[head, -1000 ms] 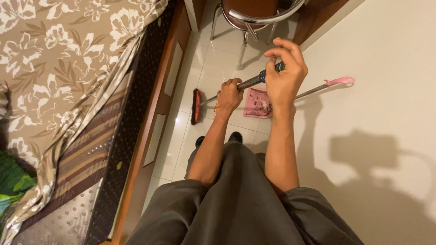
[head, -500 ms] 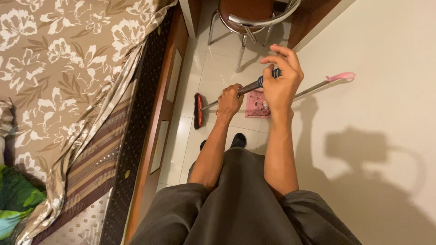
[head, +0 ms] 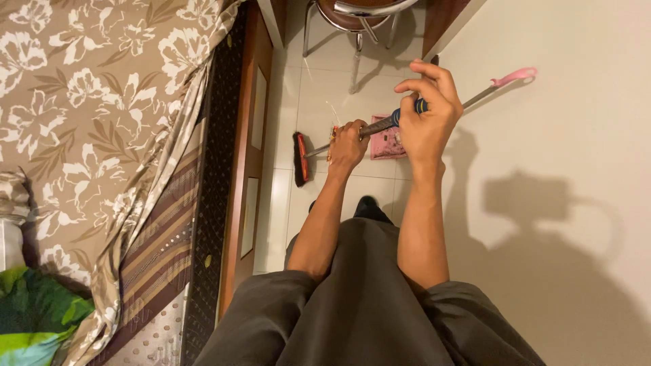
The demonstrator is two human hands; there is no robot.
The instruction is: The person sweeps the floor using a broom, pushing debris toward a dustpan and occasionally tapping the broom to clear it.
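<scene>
Both the left hand (head: 348, 146) and right hand (head: 426, 115) seemingly grip the broom (head: 299, 158).

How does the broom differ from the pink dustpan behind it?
The broom is gripped by both hands, left hand low on the shaft and right hand at the blue grip; the dustpan is held by nobody, its handle leaning on the wall. The broom head is dark with red; the dustpan is pink. Both have long thin handles and rest on the tiled floor.

Glossy tiled floor (head: 319, 88), metal broom handle (head: 376, 125), pink plastic dustpan (head: 386, 144), matt painted wall (head: 563, 135).
</scene>
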